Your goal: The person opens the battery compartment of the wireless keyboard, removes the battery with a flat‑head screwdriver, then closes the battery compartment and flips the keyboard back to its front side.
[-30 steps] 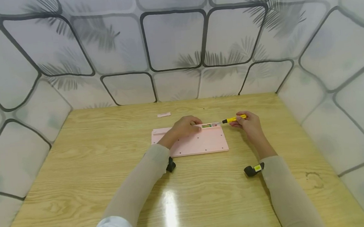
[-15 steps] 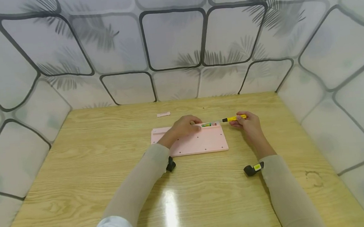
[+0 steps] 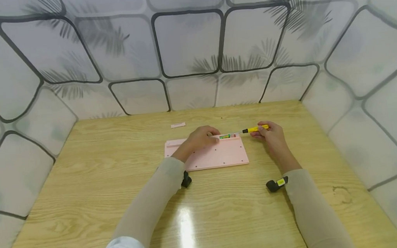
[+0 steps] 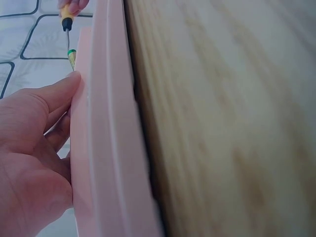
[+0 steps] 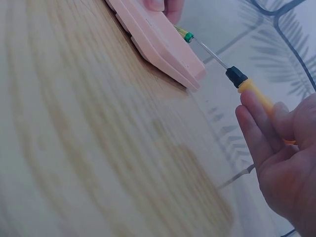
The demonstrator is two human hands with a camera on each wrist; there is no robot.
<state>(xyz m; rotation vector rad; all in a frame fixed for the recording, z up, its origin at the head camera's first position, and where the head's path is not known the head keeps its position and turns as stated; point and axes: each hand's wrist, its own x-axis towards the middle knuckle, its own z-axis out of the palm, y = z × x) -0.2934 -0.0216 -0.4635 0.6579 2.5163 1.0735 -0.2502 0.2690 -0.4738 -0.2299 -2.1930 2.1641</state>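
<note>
A pink keyboard (image 3: 222, 157) lies face down on the table, its back with small screws upward. In the slot along its far edge shows a green and yellow battery (image 3: 224, 136); its green end rises above the pink casing in the right wrist view. My left hand (image 3: 201, 137) holds the keyboard at that far edge, thumb on the near side of the slot, the other fingers beyond and partly hidden. My right hand (image 3: 271, 134) pinches the yellow handle of a screwdriver (image 3: 255, 129). Its metal tip reaches the battery's green end (image 5: 188, 37).
A small pink cover strip (image 3: 178, 124) lies on the wooden table (image 3: 116, 146) behind the keyboard. Patterned panels (image 3: 192, 46) stand around the table's back and sides. A black camera (image 3: 276, 184) is worn on the right wrist.
The battery's right end has come up out of the slot at the screwdriver tip, so more of its green side shows. Both hands stay almost where they were.
</note>
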